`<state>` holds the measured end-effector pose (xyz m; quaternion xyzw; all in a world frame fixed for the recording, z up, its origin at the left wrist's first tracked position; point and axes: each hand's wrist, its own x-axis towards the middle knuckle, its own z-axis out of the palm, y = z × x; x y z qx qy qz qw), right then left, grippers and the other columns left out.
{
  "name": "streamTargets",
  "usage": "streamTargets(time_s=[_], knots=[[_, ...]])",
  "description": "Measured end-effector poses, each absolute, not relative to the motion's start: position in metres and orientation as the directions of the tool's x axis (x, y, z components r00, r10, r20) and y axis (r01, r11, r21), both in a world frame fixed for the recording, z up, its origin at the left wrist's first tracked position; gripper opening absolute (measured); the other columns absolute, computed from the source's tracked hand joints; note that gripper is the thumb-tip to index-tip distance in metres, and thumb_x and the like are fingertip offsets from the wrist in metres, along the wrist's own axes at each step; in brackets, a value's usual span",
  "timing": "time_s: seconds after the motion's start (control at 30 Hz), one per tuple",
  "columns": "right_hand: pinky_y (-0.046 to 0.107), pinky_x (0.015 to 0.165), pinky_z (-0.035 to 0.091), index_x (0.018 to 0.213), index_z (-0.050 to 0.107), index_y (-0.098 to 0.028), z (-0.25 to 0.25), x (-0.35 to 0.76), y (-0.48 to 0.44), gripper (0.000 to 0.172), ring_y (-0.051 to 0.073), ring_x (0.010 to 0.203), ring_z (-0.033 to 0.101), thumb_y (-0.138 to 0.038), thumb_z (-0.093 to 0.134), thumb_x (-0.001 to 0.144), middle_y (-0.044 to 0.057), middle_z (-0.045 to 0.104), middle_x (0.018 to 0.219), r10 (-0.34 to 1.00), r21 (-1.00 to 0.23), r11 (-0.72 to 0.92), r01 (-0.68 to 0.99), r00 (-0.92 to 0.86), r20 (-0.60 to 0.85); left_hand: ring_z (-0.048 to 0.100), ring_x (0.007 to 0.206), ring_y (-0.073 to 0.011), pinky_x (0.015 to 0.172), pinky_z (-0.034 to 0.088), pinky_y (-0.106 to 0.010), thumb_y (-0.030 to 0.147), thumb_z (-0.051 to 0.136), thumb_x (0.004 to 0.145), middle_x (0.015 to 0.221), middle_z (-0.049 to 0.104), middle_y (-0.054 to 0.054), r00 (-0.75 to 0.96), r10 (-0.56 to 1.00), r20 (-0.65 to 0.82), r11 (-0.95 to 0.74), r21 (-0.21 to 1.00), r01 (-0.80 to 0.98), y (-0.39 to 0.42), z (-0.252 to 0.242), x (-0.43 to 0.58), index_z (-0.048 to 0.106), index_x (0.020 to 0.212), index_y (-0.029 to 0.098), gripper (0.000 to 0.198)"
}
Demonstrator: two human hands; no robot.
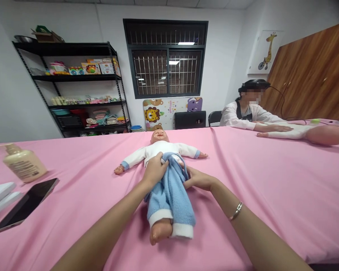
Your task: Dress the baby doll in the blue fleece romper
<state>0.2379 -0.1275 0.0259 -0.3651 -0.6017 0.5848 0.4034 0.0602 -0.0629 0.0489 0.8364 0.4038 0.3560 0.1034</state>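
A baby doll (159, 136) lies on its back on the pink cloth, its head away from me, in a white top (155, 149) with blue cuffs. Blue trousers (173, 192) with white hems cover its legs; one foot sticks out of the hem on the left, and no foot shows at the other. My left hand (156, 169) pinches the waistband at the doll's waist. On the right side of the waistband, my right hand (197, 178) has its fingers at the blue fabric, fingertips partly hidden in it.
A pump bottle (25, 165), a phone (26, 203) and white items (1, 197) lie at the left. At the right, a person (247, 109) in a headset touches another doll (293, 131). Shelves (79, 77) stand behind the pink-covered table (271, 180).
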Motion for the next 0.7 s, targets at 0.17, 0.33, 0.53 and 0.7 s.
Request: streamTargets(time_s=[0.17, 0.33, 0.53, 0.7], knots=[[0.023, 0.057, 0.042, 0.085, 0.059, -0.014, 0.024, 0.239, -0.124, 0.034, 0.011, 0.061, 0.051, -0.013, 0.065, 0.052, -0.002, 0.058, 0.069, 0.953, -0.982, 0.092, 0.165, -0.301, 0.039, 0.053, 0.071, -0.0198, 0.06, 0.034, -0.027, 0.058, 0.054, 0.074, 0.077, 0.057, -0.001, 0.697, 0.618, 0.364, -0.782, 0.375, 0.498, -0.066, 0.061, 0.051, 0.05, 0.087, 0.02, 0.04], [0.022, 0.053, 0.039, 0.065, 0.056, -0.014, 0.015, 0.239, -0.114, 0.013, 0.009, 0.053, 0.045, -0.014, 0.058, 0.052, -0.004, 0.053, 0.057, 0.974, -0.969, 0.183, 0.165, -0.16, 0.157, 0.054, 0.073, -0.0216, 0.059, 0.035, -0.027, 0.065, 0.066, 0.057, 0.078, 0.055, 0.0, 0.802, 0.574, 0.165, -0.791, 0.366, 0.49, -0.068, 0.074, 0.039, 0.047, 0.103, 0.02, 0.067], [0.031, 0.072, 0.044, 0.068, 0.062, -0.015, 0.008, 0.24, -0.105, 0.018, 0.017, 0.071, 0.055, -0.017, 0.05, 0.056, 0.001, 0.062, 0.069, 0.94, -0.953, 0.268, 0.143, 0.176, 0.291, 0.052, 0.064, -0.0198, 0.052, 0.031, -0.024, 0.06, 0.072, 0.052, 0.069, 0.051, 0.004, 0.833, 0.553, 0.011, -0.788, 0.331, 0.519, -0.076, 0.073, 0.041, 0.046, 0.098, 0.022, 0.066], [0.037, 0.089, 0.043, 0.09, 0.064, -0.017, 0.011, 0.234, -0.109, 0.032, 0.023, 0.096, 0.056, -0.022, 0.061, 0.059, 0.005, 0.065, 0.097, 0.968, -0.984, 0.17, 0.044, 0.179, 0.175, 0.051, 0.062, -0.0182, 0.052, 0.028, -0.023, 0.038, 0.067, 0.066, 0.066, 0.053, 0.004, 0.803, 0.583, 0.126, -0.792, 0.307, 0.527, -0.075, 0.06, 0.05, 0.049, 0.092, 0.022, 0.035]])
